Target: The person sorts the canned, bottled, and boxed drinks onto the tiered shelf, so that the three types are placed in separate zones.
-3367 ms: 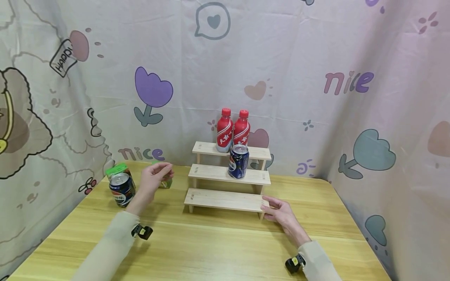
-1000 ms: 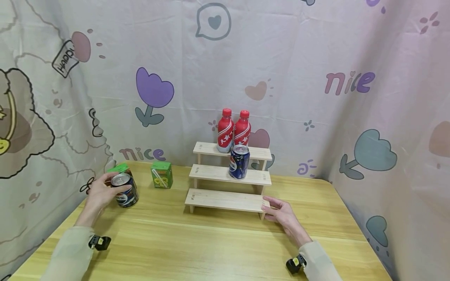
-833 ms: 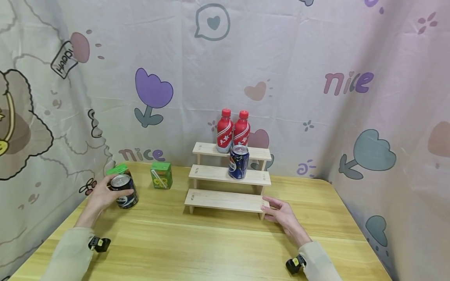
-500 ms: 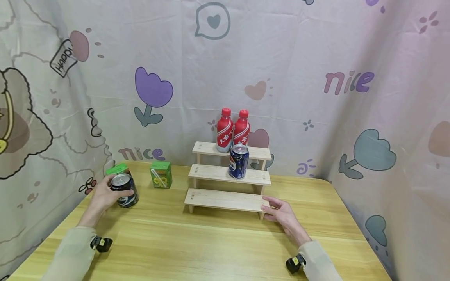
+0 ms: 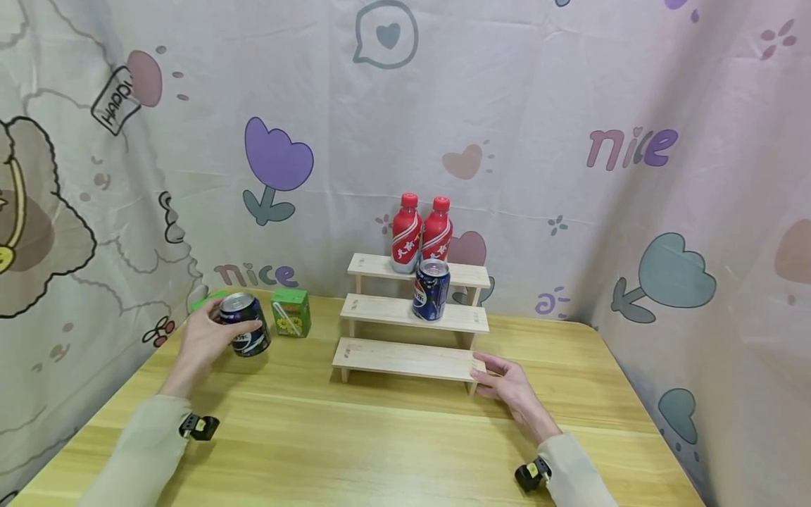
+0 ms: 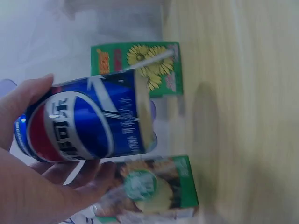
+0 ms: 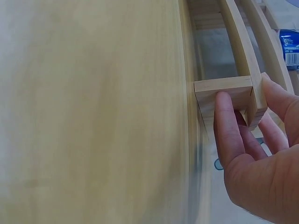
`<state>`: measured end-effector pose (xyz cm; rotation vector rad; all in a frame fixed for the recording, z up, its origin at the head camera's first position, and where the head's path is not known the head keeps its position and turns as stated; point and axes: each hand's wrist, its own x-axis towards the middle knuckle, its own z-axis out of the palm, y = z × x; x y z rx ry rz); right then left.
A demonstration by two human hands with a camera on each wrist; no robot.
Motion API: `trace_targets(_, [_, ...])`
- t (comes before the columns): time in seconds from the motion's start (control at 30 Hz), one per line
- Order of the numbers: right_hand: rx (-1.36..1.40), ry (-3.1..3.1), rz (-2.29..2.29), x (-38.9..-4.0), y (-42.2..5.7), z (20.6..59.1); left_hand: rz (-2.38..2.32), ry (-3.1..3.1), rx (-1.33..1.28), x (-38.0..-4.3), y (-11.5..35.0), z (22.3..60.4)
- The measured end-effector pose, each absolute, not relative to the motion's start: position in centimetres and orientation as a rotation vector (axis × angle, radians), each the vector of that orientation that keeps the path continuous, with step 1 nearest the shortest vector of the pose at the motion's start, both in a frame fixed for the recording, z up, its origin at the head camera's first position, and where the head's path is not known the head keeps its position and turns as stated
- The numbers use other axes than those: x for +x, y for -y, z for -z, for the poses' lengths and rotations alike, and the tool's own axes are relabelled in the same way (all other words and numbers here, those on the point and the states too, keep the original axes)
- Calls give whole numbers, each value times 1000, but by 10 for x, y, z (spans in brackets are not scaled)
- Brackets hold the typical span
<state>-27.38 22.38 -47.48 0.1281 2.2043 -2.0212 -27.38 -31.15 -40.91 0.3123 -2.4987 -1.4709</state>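
My left hand [image 5: 205,339] grips a dark blue cola can [image 5: 248,331], thumb on one side and fingers round the other. In the left wrist view the can [image 6: 93,119] is raised off the table, its base pointing at the wood. At the right end of a three-tier wooden shelf [image 5: 399,358], my right hand [image 5: 507,386] holds the lowest board. The right wrist view has its thumb on the board's top and its fingers by the leg [image 7: 224,86]. A second cola can [image 5: 431,292] stands on the middle tier.
Two red bottles [image 5: 405,236] stand on the top tier. A green sunflower drink carton [image 5: 291,314] stands on the table left of the shelf. Another green-topped carton [image 6: 159,191] is behind the left hand, mostly hidden in the head view. A patterned curtain [image 5: 532,91] hangs behind the table.
My left hand moved from near the sunflower carton to the can, took hold of it, and has lifted it up and to the right. The right hand has stayed on the shelf.
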Motion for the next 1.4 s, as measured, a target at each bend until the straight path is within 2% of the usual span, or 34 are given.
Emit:
trace_targets(0.37, [112,-2208,2019,-275,-224,475,1360,2323,238,-282,282,401])
trace_targets(0.73, [110,-2210,2016,-275,-223,476,1338,2121,174,-291,257,414])
trace_targets(1.4, [121,-2212,2016,-274,-225,476,1312,1941,-233,-319,195,404])
